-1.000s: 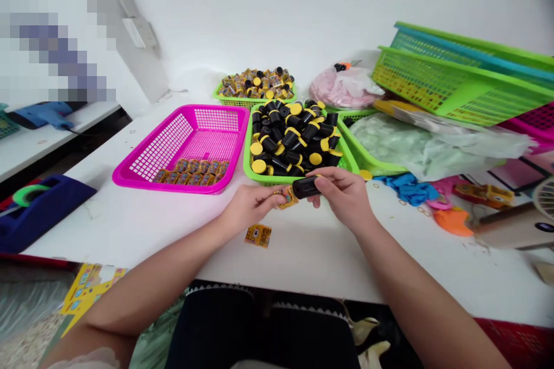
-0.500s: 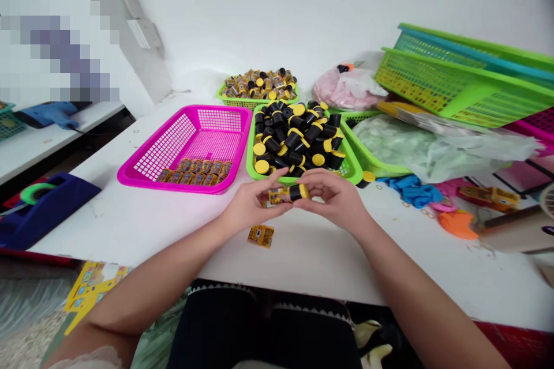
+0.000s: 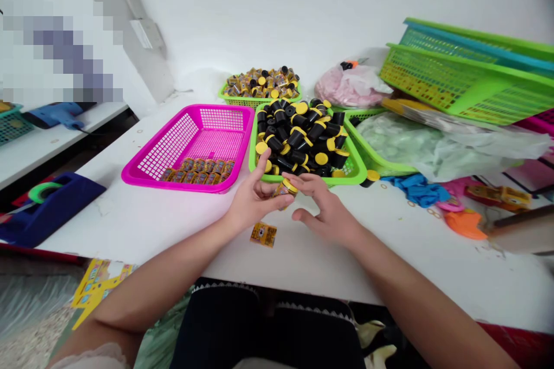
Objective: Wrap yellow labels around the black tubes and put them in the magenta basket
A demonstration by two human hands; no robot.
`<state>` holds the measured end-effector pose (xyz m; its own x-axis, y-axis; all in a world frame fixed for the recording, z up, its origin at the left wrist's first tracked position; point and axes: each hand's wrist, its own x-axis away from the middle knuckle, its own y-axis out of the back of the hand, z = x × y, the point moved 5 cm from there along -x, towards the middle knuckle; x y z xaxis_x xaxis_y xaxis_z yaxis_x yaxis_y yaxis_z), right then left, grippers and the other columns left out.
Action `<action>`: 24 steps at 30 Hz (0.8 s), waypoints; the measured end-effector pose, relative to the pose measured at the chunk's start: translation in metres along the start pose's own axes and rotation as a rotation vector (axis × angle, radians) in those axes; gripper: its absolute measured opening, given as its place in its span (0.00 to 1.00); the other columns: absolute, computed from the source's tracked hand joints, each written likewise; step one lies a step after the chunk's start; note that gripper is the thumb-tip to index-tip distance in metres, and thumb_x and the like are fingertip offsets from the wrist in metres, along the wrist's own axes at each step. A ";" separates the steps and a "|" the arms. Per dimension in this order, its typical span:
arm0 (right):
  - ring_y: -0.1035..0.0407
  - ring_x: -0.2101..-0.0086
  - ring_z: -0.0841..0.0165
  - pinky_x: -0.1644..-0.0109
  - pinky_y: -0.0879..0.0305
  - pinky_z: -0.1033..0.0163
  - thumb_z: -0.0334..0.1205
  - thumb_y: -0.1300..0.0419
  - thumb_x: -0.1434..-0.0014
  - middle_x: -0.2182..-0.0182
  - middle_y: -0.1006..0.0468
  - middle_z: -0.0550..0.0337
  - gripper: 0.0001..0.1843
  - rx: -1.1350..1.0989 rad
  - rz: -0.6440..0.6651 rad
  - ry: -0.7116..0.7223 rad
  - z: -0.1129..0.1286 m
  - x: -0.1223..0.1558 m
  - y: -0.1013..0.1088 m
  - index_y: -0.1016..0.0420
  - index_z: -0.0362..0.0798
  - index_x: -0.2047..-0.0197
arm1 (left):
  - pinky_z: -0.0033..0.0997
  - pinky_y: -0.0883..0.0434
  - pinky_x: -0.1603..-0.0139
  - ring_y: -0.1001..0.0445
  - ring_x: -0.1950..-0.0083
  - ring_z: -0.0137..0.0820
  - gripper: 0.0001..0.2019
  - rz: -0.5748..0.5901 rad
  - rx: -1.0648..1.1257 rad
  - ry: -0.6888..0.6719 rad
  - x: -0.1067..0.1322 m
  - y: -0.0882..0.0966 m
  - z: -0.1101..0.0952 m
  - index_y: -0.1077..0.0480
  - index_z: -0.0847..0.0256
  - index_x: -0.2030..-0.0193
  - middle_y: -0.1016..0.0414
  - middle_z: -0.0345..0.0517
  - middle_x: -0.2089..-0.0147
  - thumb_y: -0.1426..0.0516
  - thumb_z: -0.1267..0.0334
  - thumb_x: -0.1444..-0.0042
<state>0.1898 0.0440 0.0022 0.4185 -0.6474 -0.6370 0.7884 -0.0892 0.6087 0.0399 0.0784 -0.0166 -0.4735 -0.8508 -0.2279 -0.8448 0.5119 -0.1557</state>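
My left hand (image 3: 255,199) is closed on a small yellow-lidded jar (image 3: 285,189) with a printed yellow sleeve around it. At the jar's lid are the fingertips of my right hand (image 3: 322,204); its thumb is spread away, and that hand is open. On the table just below lies a flat printed yellow sleeve (image 3: 263,234). Behind my hands, a green basket (image 3: 361,176) is heaped with black jars (image 3: 296,137) with yellow lids. To the left, a pink basket (image 3: 142,180) holds sleeved jars (image 3: 201,172) lying in rows along its near side.
Another green basket (image 3: 242,101) of sleeved jars stands at the back. On the right are stacked baskets (image 3: 459,83), a plastic bag (image 3: 398,135), blue cloth (image 3: 419,189) and an orange piece (image 3: 465,225). A blue tape dispenser (image 3: 56,207) stands at the left.
The sleeve now covers the jar's black body, which showed before. My right thumb has come off the jar and spread away. The jar is tilted more upright in my left hand.
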 end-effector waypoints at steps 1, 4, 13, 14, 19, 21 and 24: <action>0.33 0.43 0.58 0.44 0.29 0.45 0.48 0.36 0.40 0.41 0.26 0.48 0.30 0.060 -0.001 0.003 0.000 0.000 -0.002 0.40 0.55 0.37 | 0.24 0.30 0.64 0.27 0.71 0.22 0.59 -0.003 0.034 0.022 -0.001 0.001 0.001 0.75 0.54 0.25 0.22 0.36 0.68 0.33 0.60 0.47; 0.33 0.44 0.56 0.42 0.32 0.42 0.39 0.36 0.42 0.43 0.26 0.48 0.34 0.193 -0.077 0.032 0.005 0.000 -0.005 0.43 0.54 0.35 | 0.27 0.29 0.60 0.25 0.66 0.24 0.59 0.026 0.093 0.096 -0.003 -0.002 0.007 0.70 0.54 0.24 0.23 0.36 0.66 0.31 0.62 0.50; 0.29 0.50 0.55 0.47 0.30 0.46 0.32 0.39 0.47 0.52 0.26 0.50 0.32 0.237 -0.139 0.134 0.032 0.000 -0.015 0.39 0.53 0.39 | 0.27 0.30 0.65 0.27 0.69 0.26 0.52 0.205 0.148 0.242 0.008 -0.024 0.012 0.70 0.55 0.24 0.27 0.33 0.70 0.36 0.64 0.44; 0.29 0.50 0.56 0.47 0.29 0.47 0.31 0.39 0.47 0.51 0.26 0.49 0.32 0.217 -0.147 0.130 0.033 0.000 -0.016 0.39 0.52 0.39 | 0.26 0.31 0.67 0.28 0.71 0.25 0.53 0.200 0.185 0.236 0.008 -0.025 0.010 0.70 0.55 0.24 0.29 0.32 0.73 0.36 0.64 0.44; 0.29 0.49 0.56 0.48 0.26 0.48 0.32 0.37 0.47 0.50 0.27 0.48 0.33 0.123 -0.152 0.103 0.033 0.001 -0.020 0.40 0.52 0.39 | 0.25 0.34 0.70 0.34 0.76 0.23 0.52 0.190 0.316 0.225 0.012 -0.029 0.007 0.71 0.58 0.24 0.34 0.28 0.78 0.38 0.65 0.45; 0.29 0.49 0.56 0.48 0.26 0.47 0.33 0.38 0.45 0.50 0.26 0.48 0.33 0.162 -0.144 0.128 0.033 0.002 -0.022 0.40 0.52 0.38 | 0.24 0.35 0.71 0.35 0.76 0.23 0.51 0.163 0.250 0.237 0.012 -0.028 0.009 0.71 0.59 0.24 0.35 0.27 0.78 0.40 0.67 0.46; 0.28 0.51 0.55 0.49 0.26 0.46 0.33 0.39 0.41 0.52 0.24 0.46 0.32 0.304 -0.140 0.218 0.036 0.004 -0.023 0.41 0.49 0.36 | 0.23 0.35 0.71 0.36 0.76 0.22 0.51 0.067 -0.036 0.203 0.012 -0.023 0.010 0.68 0.57 0.24 0.32 0.29 0.74 0.42 0.70 0.49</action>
<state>0.1573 0.0166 0.0031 0.4281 -0.4397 -0.7895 0.6892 -0.4063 0.6000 0.0559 0.0575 -0.0251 -0.5664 -0.8233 -0.0380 -0.8163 0.5667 -0.1113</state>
